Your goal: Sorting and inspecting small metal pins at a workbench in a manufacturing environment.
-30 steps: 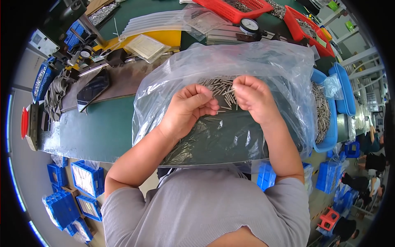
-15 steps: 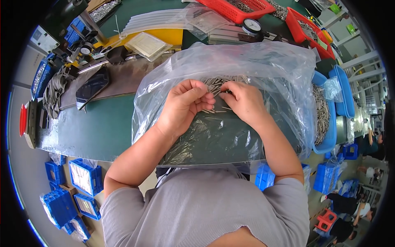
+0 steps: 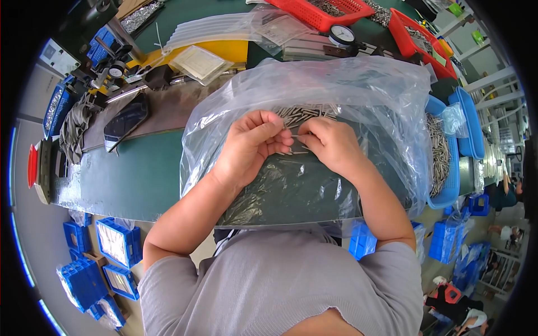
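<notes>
Small grey metal pins (image 3: 308,113) lie in a pile on a clear plastic bag (image 3: 263,193) spread over the green table. My right hand (image 3: 334,147) is closed, thumb and forefinger pinching a thin metal pin (image 3: 296,136) that points toward my left fingers. Facing it, my left hand (image 3: 251,140) has its fingers curled in and the thumb against the forefinger; what lies inside is hidden. A few loose pins rest just below the fingertips of both hands, on the plastic.
A blue basket (image 3: 450,173) of metal pins stands at the right. Red baskets (image 3: 399,33) and a dial gauge (image 3: 342,36) are at the back. A dark phone (image 3: 126,120) lies on the left, near a grey cloth (image 3: 74,127). Blue crates (image 3: 117,242) stand below the table.
My right hand has drawn back from the pile, slightly toward me, and a pin now shows at its fingertips. My left hand has barely moved.
</notes>
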{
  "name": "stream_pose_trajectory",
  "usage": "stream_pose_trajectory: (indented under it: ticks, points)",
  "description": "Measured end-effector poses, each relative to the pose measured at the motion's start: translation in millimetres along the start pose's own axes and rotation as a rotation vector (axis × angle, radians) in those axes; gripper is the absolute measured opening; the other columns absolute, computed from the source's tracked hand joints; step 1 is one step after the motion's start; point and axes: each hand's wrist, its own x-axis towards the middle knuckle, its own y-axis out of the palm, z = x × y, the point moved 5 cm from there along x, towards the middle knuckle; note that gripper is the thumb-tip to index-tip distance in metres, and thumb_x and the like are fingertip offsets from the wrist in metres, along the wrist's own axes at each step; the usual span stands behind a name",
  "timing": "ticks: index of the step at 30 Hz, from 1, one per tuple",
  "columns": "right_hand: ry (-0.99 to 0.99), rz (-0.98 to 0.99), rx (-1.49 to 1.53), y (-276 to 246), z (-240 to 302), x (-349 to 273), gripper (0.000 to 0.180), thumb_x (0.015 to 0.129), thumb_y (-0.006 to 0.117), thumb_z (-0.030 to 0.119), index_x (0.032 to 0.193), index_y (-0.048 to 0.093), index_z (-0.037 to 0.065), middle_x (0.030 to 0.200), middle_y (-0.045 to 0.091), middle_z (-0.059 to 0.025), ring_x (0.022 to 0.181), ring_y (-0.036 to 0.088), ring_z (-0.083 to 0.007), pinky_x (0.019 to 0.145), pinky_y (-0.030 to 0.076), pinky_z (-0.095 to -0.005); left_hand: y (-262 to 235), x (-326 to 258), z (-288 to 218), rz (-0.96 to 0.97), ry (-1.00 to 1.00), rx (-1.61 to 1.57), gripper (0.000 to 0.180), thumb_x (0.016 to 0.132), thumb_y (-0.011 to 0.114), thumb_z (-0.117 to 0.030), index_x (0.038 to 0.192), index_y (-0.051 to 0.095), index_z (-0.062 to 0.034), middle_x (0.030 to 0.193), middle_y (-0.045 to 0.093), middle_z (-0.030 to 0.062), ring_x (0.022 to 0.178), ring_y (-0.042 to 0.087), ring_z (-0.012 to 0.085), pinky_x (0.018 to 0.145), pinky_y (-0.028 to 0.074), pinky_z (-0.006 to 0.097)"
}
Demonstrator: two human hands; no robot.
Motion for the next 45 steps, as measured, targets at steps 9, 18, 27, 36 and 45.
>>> stream_pose_trajectory:
  ticks: [9,18,27,36,45]
  points:
    - [0.33,0.075,0.772,-15,-8,-1,0.011,0.085,0.062,0.011,0.087,0.06,0.001,0.07,0.056,0.0036,0.064,0.048,-0.0033,0.058,0.04,-0.02,3,-1,9,0.031,-0.095,0.034,0.008,0.089,0.055,-0.011,0.09,0.055,-0.0027,0.08,0.062,0.0088,0.072,0.062,0.0164,0.065,0.052,0.027]
    - [0.343,0.201,1.013,-1,2,-2,0.01,0.085,0.063,0.011,0.086,0.058,0.002,0.075,0.059,0.0006,0.07,0.053,-0.0037,0.062,0.043,-0.0191,5,-2,14,0.077,-0.121,0.046,0.008,0.09,0.054,-0.01,0.091,0.055,-0.0022,0.081,0.063,0.0103,0.074,0.063,0.0189,0.067,0.053,0.029]
    - [0.353,0.166,0.993,4,6,-4,0.01,0.085,0.063,0.012,0.086,0.058,0.004,0.075,0.06,0.0016,0.066,0.051,-0.0016,0.055,0.037,-0.0166,4,-1,15,0.112,-0.109,0.059,0.008,0.089,0.054,-0.009,0.091,0.055,-0.0008,0.083,0.063,0.0119,0.076,0.064,0.0209,0.07,0.054,0.031]
    - [0.502,0.142,1.7,-12,-23,-1,0.015,0.087,0.052,0.017,0.082,0.054,0.004,0.069,0.048,0.0002,0.052,0.037,-0.0033,0.04,0.024,-0.0173,-1,1,2,-0.007,-0.022,0.057,0.008,0.089,0.051,-0.009,0.088,0.055,-0.0024,0.082,0.063,0.0117,0.075,0.063,0.0199,0.069,0.052,0.031]
    - [0.368,0.466,0.607,-13,-14,-9,0.01,0.081,0.063,0.013,0.084,0.061,0.005,0.061,0.055,0.0026,0.057,0.052,-0.0097,0.055,0.04,-0.0255,-3,0,0,-0.035,-0.019,0.051,0.007,0.089,0.051,-0.009,0.087,0.055,-0.0025,0.081,0.063,0.0111,0.073,0.063,0.0189,0.069,0.052,0.03]
